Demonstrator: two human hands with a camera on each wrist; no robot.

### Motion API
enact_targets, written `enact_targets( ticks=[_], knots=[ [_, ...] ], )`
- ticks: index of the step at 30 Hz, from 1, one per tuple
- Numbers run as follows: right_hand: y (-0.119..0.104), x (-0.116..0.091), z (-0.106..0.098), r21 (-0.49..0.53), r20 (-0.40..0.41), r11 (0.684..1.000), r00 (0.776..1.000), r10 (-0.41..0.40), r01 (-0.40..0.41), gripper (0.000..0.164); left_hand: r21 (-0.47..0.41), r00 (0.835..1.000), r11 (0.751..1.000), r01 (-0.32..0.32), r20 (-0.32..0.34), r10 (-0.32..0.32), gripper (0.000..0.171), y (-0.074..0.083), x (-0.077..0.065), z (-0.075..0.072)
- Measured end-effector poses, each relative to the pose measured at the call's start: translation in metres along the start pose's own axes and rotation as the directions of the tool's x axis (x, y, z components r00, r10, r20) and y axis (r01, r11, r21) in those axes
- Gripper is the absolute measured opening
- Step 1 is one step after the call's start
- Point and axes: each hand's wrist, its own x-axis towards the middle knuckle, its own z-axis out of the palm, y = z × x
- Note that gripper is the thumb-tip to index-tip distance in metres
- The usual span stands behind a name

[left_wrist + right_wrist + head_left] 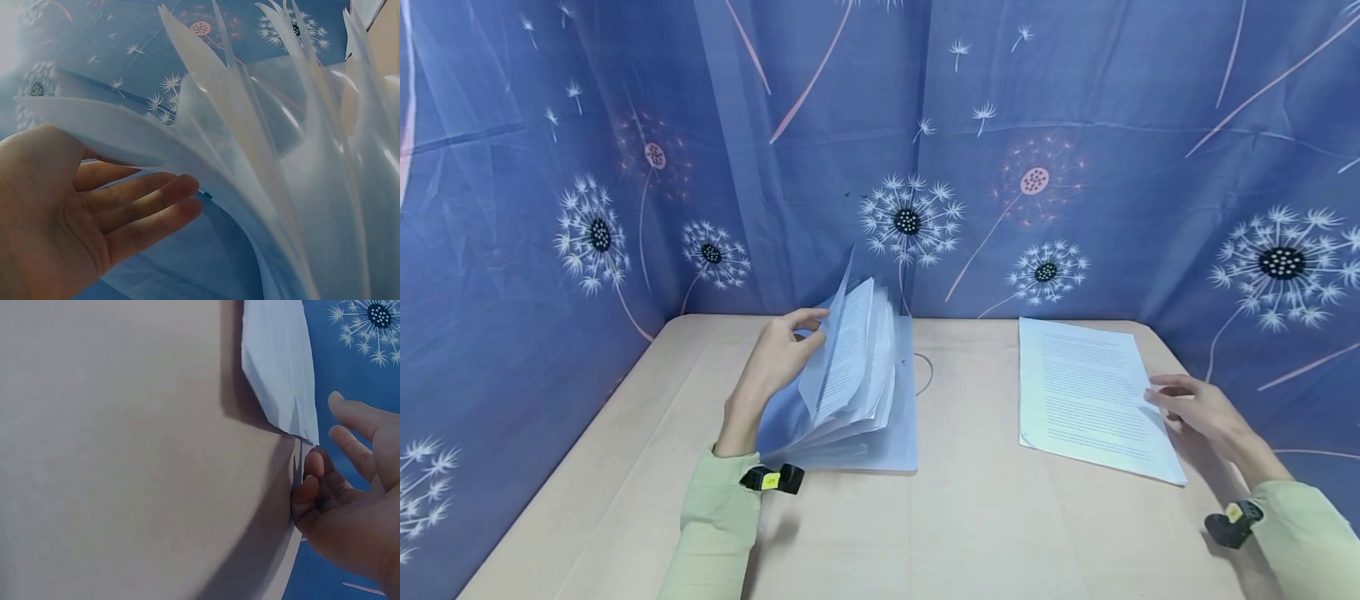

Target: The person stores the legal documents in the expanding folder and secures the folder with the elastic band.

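A blue folder (pixel 904 433) of clear pockets with printed sheets lies open on the table, its leaves fanned upward. At its left side my left hand (pixel 786 350) pinches a raised plastic sleeve (pixel 822 367). In the left wrist view the thumb goes behind this sleeve (pixel 125 128), while the other fingers (pixel 150 212) lie loosely bent below it. On the right of the table is a stack of printed paper (pixel 1090 392). My right hand (pixel 1202 408) is at its right edge, fingers loosely bent. In the right wrist view the fingertips are right by the paper's corner (pixel 281 381).
The table (pixel 970 517) has a light cloth cover. Blue dandelion-print fabric (pixel 820 167) stands behind it and along both sides. A thin cord loop (pixel 931 375) shows beside the folder. Each wrist wears a small black camera (pixel 771 479).
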Motion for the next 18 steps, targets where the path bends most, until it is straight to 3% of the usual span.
enact_targets(
  ticks=[8,18],
  knots=[
    [-0.0012,0.0025,-0.0013,-0.014,0.054,1.000,0.999,-0.009,0.009,0.078,-0.001,1.000,1.000,-0.001,0.000,0.001,0.042,-0.0001,-0.0003,-0.0006],
    [-0.0024,0.0064,0.0017,-0.074,0.033,0.996,0.999,-0.043,0.046,0.076,-0.003,1.000,1.000,0.004,0.012,-0.004,0.042,0.0008,-0.0001,0.0002]
  ],
)
